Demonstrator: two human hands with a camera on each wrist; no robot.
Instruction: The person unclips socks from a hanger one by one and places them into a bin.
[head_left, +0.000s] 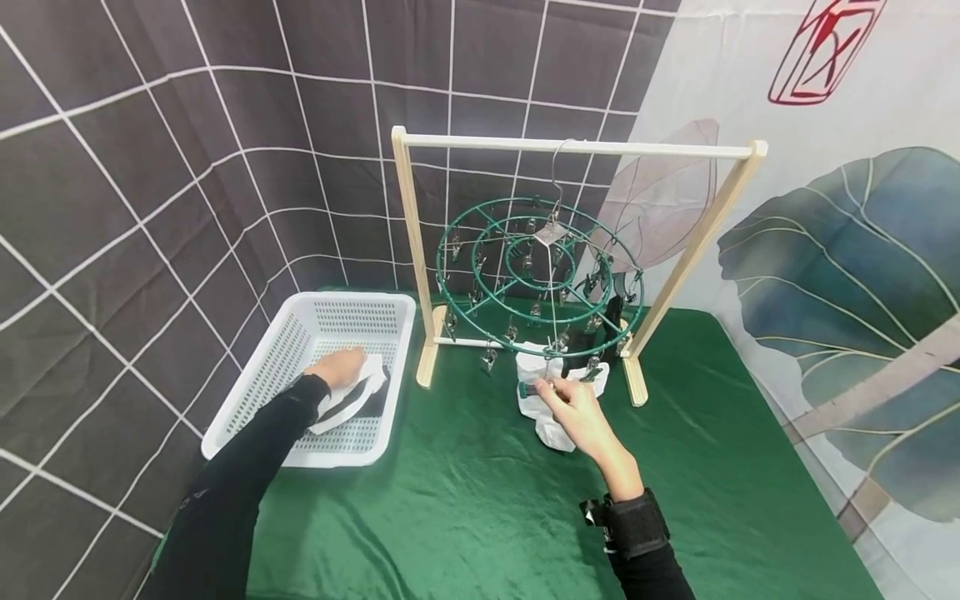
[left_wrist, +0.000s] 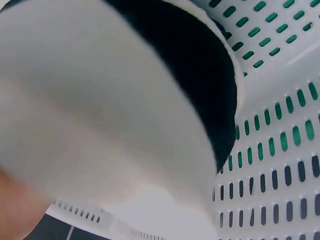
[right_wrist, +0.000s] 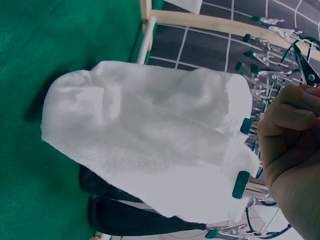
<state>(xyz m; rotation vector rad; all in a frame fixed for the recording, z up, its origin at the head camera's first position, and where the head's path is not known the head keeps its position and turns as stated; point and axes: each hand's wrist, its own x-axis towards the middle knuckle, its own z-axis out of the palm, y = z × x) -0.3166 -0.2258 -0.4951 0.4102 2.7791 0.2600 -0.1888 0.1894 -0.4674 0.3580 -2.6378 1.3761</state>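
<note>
My left hand point(head_left: 337, 368) is inside the white basket point(head_left: 408, 350) and grips a white sock point(head_left: 371, 367). That sock looks large and blurred in the left wrist view, with a dark cloth point(left_wrist: 210, 85) behind it. At the front of the round green clip hanger point(head_left: 480, 312), my right hand point(head_left: 588, 421) pinches a clip point(right_wrist: 306, 65) between thumb and fingers. Beside that hand, white socks point(right_wrist: 150, 130) hang from green-tipped clips point(right_wrist: 241, 185). Dark socks point(right_wrist: 135, 217) hang behind the white ones.
A wooden rack point(head_left: 416, 225) carries the hanger by its hook on the top bar. Many loose metal clips dangle around the rings. Green cloth point(head_left: 450, 517) covers the table, and a dark gridded curtain point(head_left: 225, 167) stands behind the basket.
</note>
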